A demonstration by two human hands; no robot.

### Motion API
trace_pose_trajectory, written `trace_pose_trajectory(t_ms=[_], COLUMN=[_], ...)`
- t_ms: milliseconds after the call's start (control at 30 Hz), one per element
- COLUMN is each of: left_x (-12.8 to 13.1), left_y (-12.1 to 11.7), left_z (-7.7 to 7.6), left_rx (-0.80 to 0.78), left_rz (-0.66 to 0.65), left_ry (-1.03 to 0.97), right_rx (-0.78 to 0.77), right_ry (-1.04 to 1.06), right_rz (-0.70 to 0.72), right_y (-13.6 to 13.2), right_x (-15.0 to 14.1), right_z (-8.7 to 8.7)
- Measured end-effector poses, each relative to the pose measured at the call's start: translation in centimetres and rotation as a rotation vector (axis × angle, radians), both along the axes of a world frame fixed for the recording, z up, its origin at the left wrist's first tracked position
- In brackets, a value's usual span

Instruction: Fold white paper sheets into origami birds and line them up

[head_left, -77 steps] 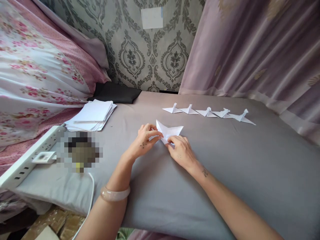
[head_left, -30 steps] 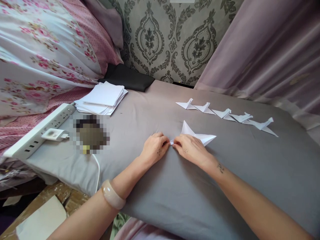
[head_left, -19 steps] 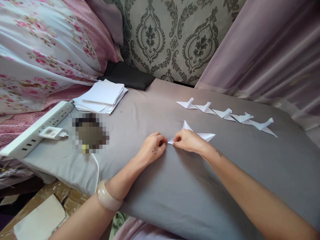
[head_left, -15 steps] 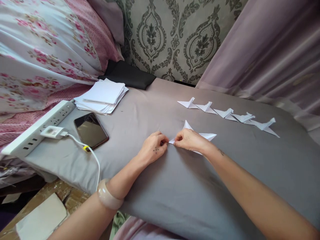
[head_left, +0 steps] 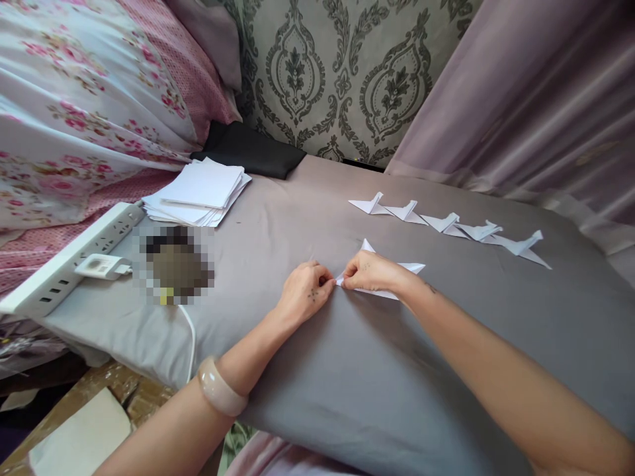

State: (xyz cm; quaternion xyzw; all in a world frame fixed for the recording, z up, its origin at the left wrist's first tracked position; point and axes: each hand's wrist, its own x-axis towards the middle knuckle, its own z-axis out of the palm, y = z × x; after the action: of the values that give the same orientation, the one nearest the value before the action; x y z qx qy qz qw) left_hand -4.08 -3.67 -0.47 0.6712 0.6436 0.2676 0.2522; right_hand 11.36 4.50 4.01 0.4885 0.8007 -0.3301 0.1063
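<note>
Both my hands are over a piece of folded white origami paper (head_left: pixel 413 268) on the grey cloth. My left hand (head_left: pixel 308 291) is closed, its thumb and fingertips pinching the narrow left tip of the paper. Just to the right, my right hand (head_left: pixel 374 272) pinches the same narrow end, with its fingertips almost touching the left ones. Pointed flaps stick out behind, to the right of and below my right hand, which hides the middle of the paper. Farther back, several folded paper birds (head_left: pixel 441 223) with raised necks stand in a slanting row.
At the back left lies a stack of white paper sheets (head_left: pixel 203 185), beside a black flat item (head_left: pixel 253 149). A white power strip (head_left: pixel 74 258) with a plugged-in charger (head_left: pixel 102 266) lies along the left edge. Pixelation covers the phone (head_left: pixel 181 268); a white cable (head_left: pixel 191 344) runs from there.
The view has shifted slightly. Both hands keep their pinch at the paper's left end, and its lower flap shows at a slightly different angle. The phone, plain before, is now pixelated.
</note>
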Motion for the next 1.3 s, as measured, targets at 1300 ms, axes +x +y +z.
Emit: trace_pose_trajectory(t_ms=[1300], left_x=[1.8], left_y=[-2.7], left_z=[0.1], left_rx=[0.331], left_rz=[-0.343], left_ry=[0.524], right_rx=[0.304], right_ry=[0.039], right_rz=[0.063], right_y=[-4.8], right_x=[7.6], right_z=[4.0])
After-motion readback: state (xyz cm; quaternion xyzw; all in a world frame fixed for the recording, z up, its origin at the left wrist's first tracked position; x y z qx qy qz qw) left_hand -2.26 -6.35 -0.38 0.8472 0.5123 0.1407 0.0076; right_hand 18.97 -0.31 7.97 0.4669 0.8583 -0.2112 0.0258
